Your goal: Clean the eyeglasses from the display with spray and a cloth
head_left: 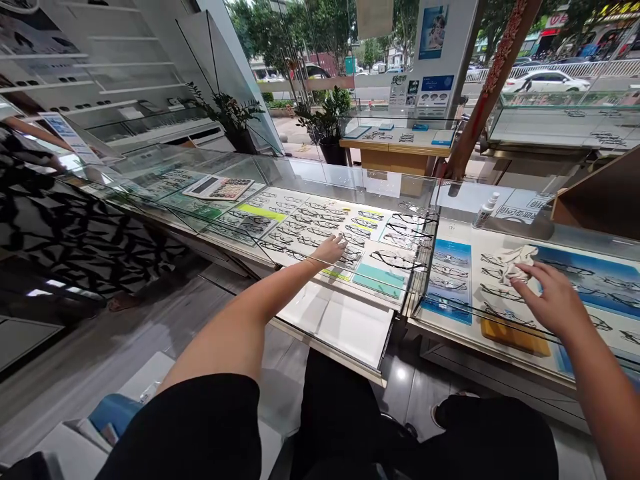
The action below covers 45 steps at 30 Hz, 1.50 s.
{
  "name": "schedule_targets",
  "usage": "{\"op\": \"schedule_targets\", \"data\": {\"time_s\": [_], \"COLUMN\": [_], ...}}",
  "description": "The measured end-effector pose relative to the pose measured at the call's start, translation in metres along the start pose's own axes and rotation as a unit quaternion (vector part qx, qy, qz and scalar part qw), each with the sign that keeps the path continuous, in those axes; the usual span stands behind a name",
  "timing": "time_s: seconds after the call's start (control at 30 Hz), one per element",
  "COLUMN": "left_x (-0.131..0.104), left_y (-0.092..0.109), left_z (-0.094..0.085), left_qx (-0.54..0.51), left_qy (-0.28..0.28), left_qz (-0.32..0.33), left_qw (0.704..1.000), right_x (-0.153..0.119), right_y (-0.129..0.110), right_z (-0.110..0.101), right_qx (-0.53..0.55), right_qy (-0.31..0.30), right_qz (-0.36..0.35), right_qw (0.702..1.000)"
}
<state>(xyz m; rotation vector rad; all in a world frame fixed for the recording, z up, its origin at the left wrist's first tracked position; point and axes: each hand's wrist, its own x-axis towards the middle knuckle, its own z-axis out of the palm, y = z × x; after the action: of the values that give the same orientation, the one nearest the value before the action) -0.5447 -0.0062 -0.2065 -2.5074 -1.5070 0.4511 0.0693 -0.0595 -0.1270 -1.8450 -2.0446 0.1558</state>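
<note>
My left hand (330, 251) reaches over the open drawer into the glass display case. Its fingers are curled together at a pair of eyeglasses (352, 255) and look closed on it; the fingertips are small and partly hidden. Rows of dark-framed eyeglasses (313, 217) lie around it on the white shelf, with a teal card (379, 280) to its right. On the right, my right hand (550, 297) pinches a crumpled whitish cloth (517, 261) on the glass counter top. Beneath the glass there, more eyeglasses (501, 292) lie on white and blue panels.
A pulled-out white drawer (335, 323) juts toward my legs. A spray bottle (485, 210) stands on the counter behind the cloth. A person's arm (487, 93) leans on the counter at the back; another person in a patterned garment (75, 227) stands at the left. Potted plants (327, 120) stand behind.
</note>
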Motion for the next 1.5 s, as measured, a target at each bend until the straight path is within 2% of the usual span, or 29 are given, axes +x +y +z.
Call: {"op": "schedule_targets", "data": {"time_s": [0.2,0.43,0.57,0.67,0.73,0.83,0.9,1.0,1.1,1.17,1.3,1.4,1.5], "left_x": [-0.034,-0.094,-0.122,-0.143,-0.158,-0.177,-0.181,-0.167,-0.132,-0.104,-0.049,-0.019,0.004], "left_y": [0.017,0.054,0.072,0.085,0.093,0.100,0.098,0.085,0.063,0.047,0.016,-0.001,-0.011], "left_z": [-0.023,-0.049,-0.071,-0.096,-0.119,-0.162,-0.192,-0.226,-0.235,-0.228,-0.199,-0.180,-0.168], "left_qx": [0.007,-0.008,-0.012,-0.010,-0.013,-0.018,-0.007,0.024,0.060,0.070,0.085,0.089,0.069], "left_qy": [-0.002,-0.011,0.041,0.079,0.097,0.131,0.146,0.159,0.152,0.143,0.115,0.087,0.083], "left_qz": [0.028,0.132,0.195,0.231,0.252,0.236,0.221,0.163,0.113,0.096,0.065,0.041,0.013], "left_qw": [1.000,0.991,0.980,0.970,0.963,0.963,0.964,0.973,0.980,0.983,0.988,0.991,0.994], "right_x": [-0.001,-0.001,-0.001,-0.002,-0.002,-0.003,-0.003,-0.002,0.000,0.001,0.002,0.003,0.003], "right_y": [0.002,-0.001,-0.003,-0.003,-0.003,-0.003,-0.002,0.001,0.007,0.010,0.013,0.013,0.014], "right_z": [0.002,-0.001,-0.002,-0.002,-0.001,0.000,0.001,0.004,0.008,0.010,0.013,0.015,0.016], "right_qx": [0.000,0.010,0.010,0.007,0.007,0.004,0.001,-0.002,0.004,0.012,0.023,0.025,0.027], "right_qy": [-0.001,-0.006,-0.012,-0.019,-0.020,-0.017,-0.010,0.002,0.007,0.011,0.027,0.038,0.044], "right_qz": [-0.002,-0.004,-0.004,-0.004,-0.003,-0.007,-0.016,-0.026,-0.026,-0.028,-0.035,-0.042,-0.046], "right_qw": [1.000,1.000,1.000,1.000,1.000,1.000,1.000,1.000,1.000,0.999,0.999,0.998,0.998]}}
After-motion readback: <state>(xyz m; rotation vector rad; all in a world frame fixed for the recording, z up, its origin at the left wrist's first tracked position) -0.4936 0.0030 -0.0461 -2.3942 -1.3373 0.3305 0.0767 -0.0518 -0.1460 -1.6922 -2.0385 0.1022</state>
